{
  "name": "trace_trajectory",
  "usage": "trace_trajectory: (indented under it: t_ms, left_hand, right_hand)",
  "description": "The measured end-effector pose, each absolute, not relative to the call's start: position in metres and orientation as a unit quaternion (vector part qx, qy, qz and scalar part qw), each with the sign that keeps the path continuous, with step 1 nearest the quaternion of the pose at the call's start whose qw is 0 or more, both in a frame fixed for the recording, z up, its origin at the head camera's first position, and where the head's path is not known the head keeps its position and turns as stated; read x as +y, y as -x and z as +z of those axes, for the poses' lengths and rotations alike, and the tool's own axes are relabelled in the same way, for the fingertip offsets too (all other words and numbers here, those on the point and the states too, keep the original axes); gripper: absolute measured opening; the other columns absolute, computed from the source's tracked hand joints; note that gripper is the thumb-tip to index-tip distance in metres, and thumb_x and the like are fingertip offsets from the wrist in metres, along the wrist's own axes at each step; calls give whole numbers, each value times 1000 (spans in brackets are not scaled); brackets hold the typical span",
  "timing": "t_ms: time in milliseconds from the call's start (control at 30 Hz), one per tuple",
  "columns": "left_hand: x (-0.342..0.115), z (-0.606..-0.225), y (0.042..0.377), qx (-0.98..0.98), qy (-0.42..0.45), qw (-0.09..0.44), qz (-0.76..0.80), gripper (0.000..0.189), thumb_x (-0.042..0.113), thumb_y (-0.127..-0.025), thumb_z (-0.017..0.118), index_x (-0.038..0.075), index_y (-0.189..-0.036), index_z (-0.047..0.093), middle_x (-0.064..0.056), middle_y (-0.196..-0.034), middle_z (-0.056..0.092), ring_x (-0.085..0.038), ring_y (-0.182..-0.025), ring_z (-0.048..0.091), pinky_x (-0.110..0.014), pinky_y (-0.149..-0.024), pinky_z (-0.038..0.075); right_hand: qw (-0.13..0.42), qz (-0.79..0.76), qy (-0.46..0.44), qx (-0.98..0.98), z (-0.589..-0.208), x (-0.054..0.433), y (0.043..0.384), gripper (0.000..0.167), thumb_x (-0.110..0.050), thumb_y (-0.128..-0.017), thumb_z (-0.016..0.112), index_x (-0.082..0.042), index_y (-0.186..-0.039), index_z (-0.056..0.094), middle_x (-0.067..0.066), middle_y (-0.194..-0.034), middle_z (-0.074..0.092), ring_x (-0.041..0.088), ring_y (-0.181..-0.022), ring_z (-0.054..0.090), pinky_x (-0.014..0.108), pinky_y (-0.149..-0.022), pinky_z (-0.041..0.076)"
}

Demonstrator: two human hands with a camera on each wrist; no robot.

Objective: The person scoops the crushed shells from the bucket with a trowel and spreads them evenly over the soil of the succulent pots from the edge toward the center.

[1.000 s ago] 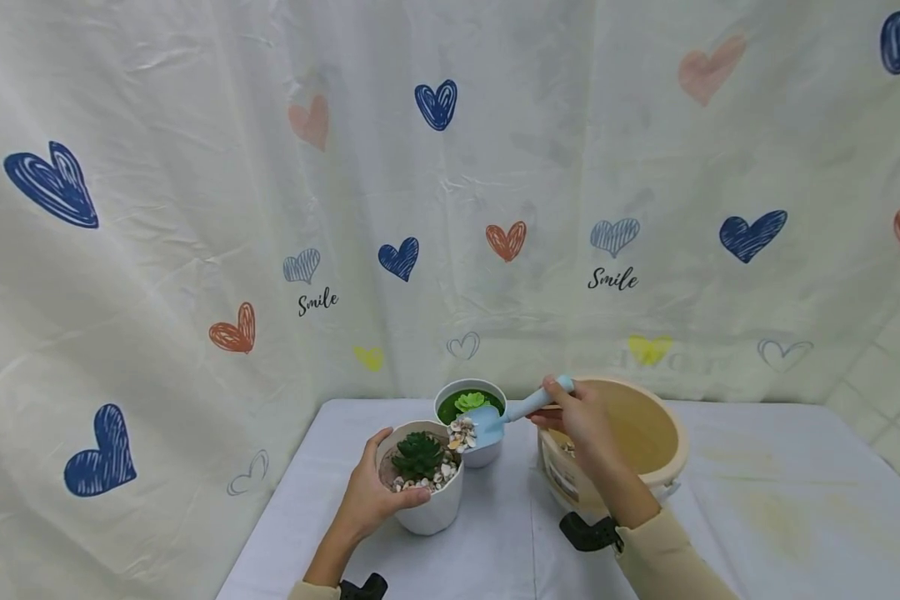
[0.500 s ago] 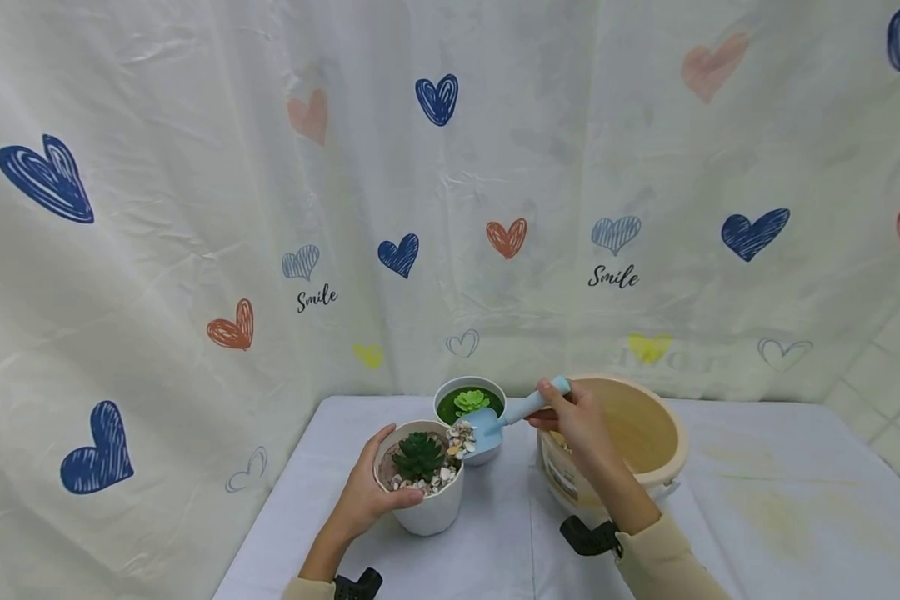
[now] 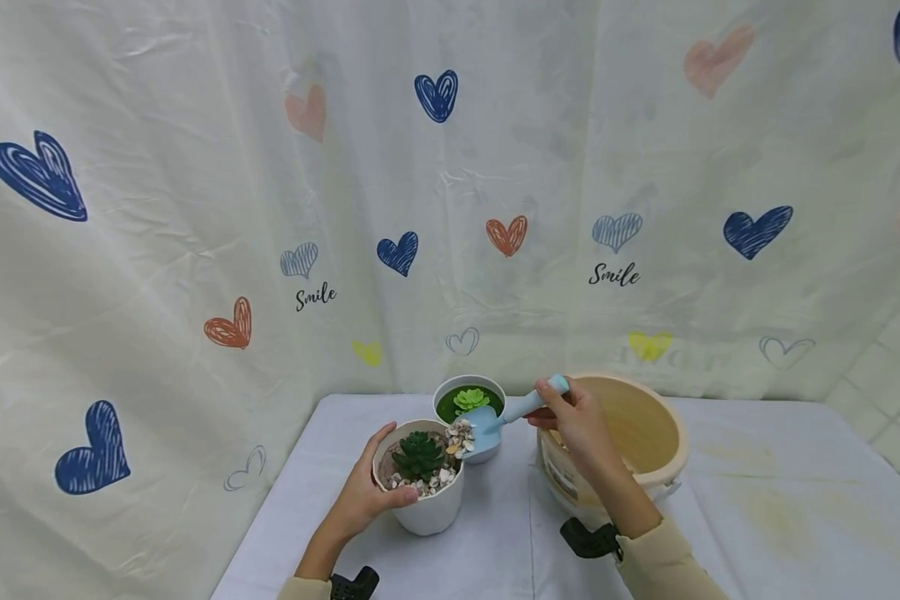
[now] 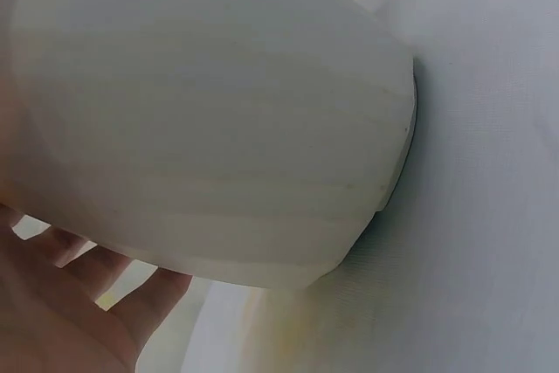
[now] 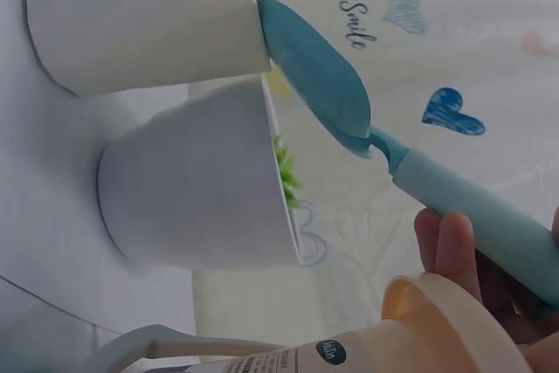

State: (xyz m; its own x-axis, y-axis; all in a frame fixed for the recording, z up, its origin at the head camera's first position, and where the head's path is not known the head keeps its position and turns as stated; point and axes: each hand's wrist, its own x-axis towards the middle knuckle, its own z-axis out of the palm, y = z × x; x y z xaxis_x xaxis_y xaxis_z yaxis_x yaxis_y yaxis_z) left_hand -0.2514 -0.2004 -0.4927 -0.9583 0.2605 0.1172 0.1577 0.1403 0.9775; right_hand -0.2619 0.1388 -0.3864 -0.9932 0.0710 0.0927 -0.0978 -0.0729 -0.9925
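My left hand grips the near white pot round its side, thumb at the front rim. Inside that pot a dark green succulent stands among pebbles. Seen from the left wrist, the white wall of the pot fills most of the view. My right hand holds a light blue hand trowel by its handle. Its blade, loaded with small pebbles, tilts down over the pot's right rim. In the right wrist view, the tip of the trowel is right at the rim.
A second white pot with a light green succulent stands just behind the first. To the right, under my right forearm, is a beige bucket. A white cloth covers the table, and a heart-printed curtain hangs behind.
The trowel has shifted very slightly left and down at the pot's rim, still carrying pebbles. My left hand keeps its hold on the pot. The head view has tilted a little.
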Motion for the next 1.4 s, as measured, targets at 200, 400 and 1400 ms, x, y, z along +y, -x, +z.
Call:
trace_trajectory:
  t_ms: [200, 400, 1400]
  left_hand:
    - [-202, -492, 251, 733, -148, 67, 660, 102, 18, -80, 86, 42, -159, 25, -16, -159, 33, -32, -131, 54, -36, -94, 56]
    - [-204, -491, 250, 729, -153, 75, 663, 101, 17, -82, 84, 42, -159, 23, -17, -160, 30, -33, -131, 53, -36, -94, 56]
    - [-213, -497, 253, 735, -153, 65, 658, 91, 23, -88, 79, 27, -162, 26, -12, -164, 30, -37, -146, 37, -28, -103, 48]
  right_hand:
    - [61, 733, -20, -677, -385, 138, 259, 30, -24, -105, 59, 5, -112, 58, -1, -87, 70, 14, -77, 75, 27, -74, 62]
    - [64, 729, -20, -682, -384, 137, 258, 32, -23, -105, 58, 7, -116, 57, -2, -87, 70, 13, -76, 74, 27, -75, 61]
    - [85, 727, -15, -681, -385, 139, 256, 33, -29, -104, 60, 3, -114, 60, -4, -87, 68, 11, -76, 74, 25, -77, 61]
